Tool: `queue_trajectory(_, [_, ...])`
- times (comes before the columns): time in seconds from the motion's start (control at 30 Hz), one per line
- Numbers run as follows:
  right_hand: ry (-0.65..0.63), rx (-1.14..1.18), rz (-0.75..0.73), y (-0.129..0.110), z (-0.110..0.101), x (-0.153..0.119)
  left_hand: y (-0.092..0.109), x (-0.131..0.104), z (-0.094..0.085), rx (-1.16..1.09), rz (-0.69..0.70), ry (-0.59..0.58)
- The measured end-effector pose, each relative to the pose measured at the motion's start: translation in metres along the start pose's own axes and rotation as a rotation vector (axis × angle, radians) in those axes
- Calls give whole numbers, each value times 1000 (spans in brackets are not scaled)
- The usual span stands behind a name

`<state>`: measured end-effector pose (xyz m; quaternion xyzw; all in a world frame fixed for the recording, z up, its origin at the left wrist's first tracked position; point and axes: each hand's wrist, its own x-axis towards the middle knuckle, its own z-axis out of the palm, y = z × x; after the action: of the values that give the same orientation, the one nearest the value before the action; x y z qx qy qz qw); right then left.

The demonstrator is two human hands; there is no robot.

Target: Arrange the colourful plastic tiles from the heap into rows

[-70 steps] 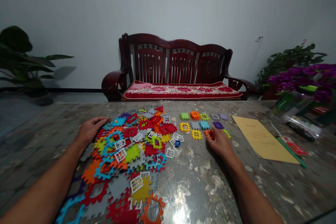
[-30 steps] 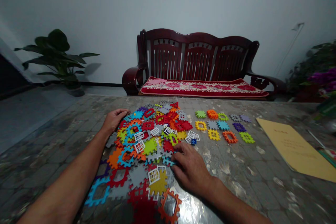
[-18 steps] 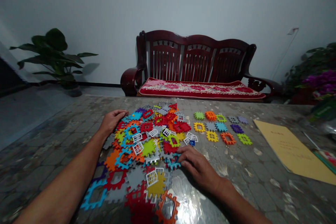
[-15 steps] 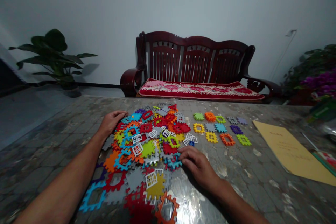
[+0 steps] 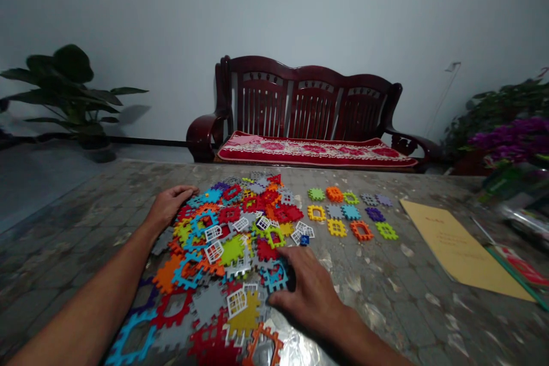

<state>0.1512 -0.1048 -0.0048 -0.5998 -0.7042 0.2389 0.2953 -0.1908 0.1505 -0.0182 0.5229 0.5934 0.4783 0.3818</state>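
A loose heap of colourful plastic interlocking building pieces [image 5: 231, 249] lies before me, with solid squares, open frames and white window inserts mixed together. My left hand [image 5: 170, 206] rests along the heap's far left edge, its fingers stretched forward and partly hidden, holding nothing that I can see. At the heap's right side my right hand [image 5: 309, 283] has thumb and fingers spread apart. Its thumb and fingertips are beside a light blue frame piece [image 5: 274, 276]; whether they touch it I cannot tell. A small dark blue piece [image 5: 304, 240] lies just beyond that hand.
Right of the heap, several pieces are laid out in loose rows, including a yellow frame [image 5: 316, 213] and an orange frame [image 5: 361, 231]. A yellowish paper folder [image 5: 458, 249] lies farther right. Behind the table [image 5: 377, 303] stands a dark wooden bench [image 5: 300, 97].
My right thumb and fingers have spread apart, and that hand has come slightly nearer me. My left hand stays at the heap's edge. The whole view has shifted a little.
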Motion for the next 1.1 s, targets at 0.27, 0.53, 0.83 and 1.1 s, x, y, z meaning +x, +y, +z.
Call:
queue_trajectory(0.27, [15,66,-34,16,1,5,2,0,-1,9,-15,3])
queue_trajectory(0.53, [-6,110,39,9,-18,4,5,0,-2,39,-21,14])
queue_trajectory(0.83, [-243,-106,-237,13,-9,-4,7,-1,-1,68,-18,16])
queue_trajectory(1.1, [-143,134,-64,8,-13,1,4,-1,-1,65,-10,-2])
